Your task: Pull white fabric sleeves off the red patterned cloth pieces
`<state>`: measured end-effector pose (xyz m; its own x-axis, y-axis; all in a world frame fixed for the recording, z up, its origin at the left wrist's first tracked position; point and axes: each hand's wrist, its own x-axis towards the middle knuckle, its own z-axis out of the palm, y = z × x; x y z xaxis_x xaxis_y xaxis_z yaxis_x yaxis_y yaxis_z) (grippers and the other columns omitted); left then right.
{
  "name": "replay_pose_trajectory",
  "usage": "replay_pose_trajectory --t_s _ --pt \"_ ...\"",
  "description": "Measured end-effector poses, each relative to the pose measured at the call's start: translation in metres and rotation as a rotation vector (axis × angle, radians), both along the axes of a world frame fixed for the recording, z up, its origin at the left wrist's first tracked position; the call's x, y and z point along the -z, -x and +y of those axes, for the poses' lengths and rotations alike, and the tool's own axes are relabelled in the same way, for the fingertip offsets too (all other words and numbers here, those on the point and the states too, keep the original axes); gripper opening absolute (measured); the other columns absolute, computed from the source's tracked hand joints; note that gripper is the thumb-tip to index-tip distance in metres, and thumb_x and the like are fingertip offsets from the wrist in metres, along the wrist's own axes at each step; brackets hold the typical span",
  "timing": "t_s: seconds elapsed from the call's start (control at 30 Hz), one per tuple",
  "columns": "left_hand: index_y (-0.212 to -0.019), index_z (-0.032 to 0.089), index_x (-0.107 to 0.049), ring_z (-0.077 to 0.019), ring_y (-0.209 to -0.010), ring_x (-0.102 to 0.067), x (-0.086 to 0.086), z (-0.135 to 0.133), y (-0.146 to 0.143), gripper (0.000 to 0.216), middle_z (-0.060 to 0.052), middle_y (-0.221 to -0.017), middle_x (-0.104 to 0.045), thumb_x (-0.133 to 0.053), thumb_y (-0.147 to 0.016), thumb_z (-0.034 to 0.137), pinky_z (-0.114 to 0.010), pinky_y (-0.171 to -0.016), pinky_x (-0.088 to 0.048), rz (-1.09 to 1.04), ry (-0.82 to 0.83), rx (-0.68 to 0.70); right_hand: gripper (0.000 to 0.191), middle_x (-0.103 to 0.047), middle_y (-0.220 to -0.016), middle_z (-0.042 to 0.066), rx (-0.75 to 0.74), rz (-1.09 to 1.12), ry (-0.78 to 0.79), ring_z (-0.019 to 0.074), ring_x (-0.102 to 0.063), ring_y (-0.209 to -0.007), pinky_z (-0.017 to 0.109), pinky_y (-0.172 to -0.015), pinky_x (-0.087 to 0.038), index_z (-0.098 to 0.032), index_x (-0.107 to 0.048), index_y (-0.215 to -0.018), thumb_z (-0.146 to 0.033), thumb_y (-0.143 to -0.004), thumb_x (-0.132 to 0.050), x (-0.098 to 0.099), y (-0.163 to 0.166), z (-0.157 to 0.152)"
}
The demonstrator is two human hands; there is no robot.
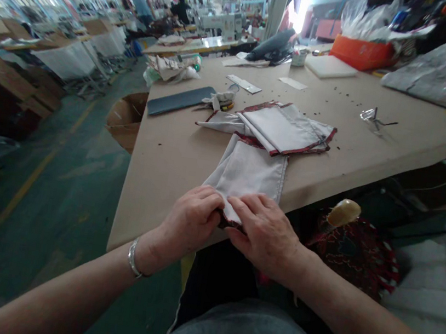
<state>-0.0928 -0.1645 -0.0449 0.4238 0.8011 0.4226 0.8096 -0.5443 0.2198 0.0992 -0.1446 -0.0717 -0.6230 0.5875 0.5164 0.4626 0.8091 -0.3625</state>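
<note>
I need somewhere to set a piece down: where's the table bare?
Biggest patch: the left front of the table, between the blue-grey strip, the left hand and the left edge. Smaller: between the wire-like item and the near edge. Crowded: the middle, under the fabric pile, and back right, around the orange bin.

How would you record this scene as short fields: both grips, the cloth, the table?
Left grip: pinching pale cloth piece at its near end
Right grip: fingers on top of same piece, thumb at its near edge
Just beyond: cloth stack, pale with dark red edging
Table, left side: grey-blue strip
Table, far side: orange bin
Jewellery: silvery bracelet on the left
</note>
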Motion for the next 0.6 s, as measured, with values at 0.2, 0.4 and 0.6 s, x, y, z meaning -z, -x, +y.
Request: replay_pose_trajectory --t_s 0.2,0.4,0.6 --pt "-0.078 0.016 -0.058 -0.018 -0.079 -0.059 -0.016 0.008 -0.017 0.014 -0.005 -0.081 -0.062 -0.049 -0.083 0.007 -0.031 -0.072 -0.05 0.005 -0.166 -0.007 0.029 -0.062 -0.105 0.011 0.25 -0.251 -0.045 0.0292 -0.057 -0.095 0.042 -0.078 -0.047 -0.015 -0.056 -0.117 -0.015 -0.091 -0.045 -0.021 0.006 0.026" --pt "-0.079 0.018 -0.055 -0.0181 -0.075 -0.057 -0.017 0.018 -0.021 0.01 -0.005 -0.083 -0.058 -0.05 -0.085 0.013 -0.031 -0.067 -0.046 0.1 -0.245 -0.1 0.025 -0.068 -0.089 0.011 0.431 -0.322 0.257 0.0271 -0.065 -0.077 0.034 -0.064 -0.042 -0.018 -0.059 -0.11 -0.022 -0.086 -0.05 -0.013 -0.057 0.042" --pt "-0.086 0.021 -0.057 -0.0126 -0.057 -0.056 0.0 0.015 -0.058 0.008 0.002 -0.067 -0.059 -0.05 -0.085 0.017 -0.024 -0.053 -0.044 -0.468 0.009 -0.105 0.047 -0.07 -0.088 0.007 0.391 0.105 0.483 0.021 -0.066 -0.079 0.031 -0.071 -0.046 -0.02 -0.051 -0.128 -0.013 -0.082 -0.046 0.015 -0.087 0.012"
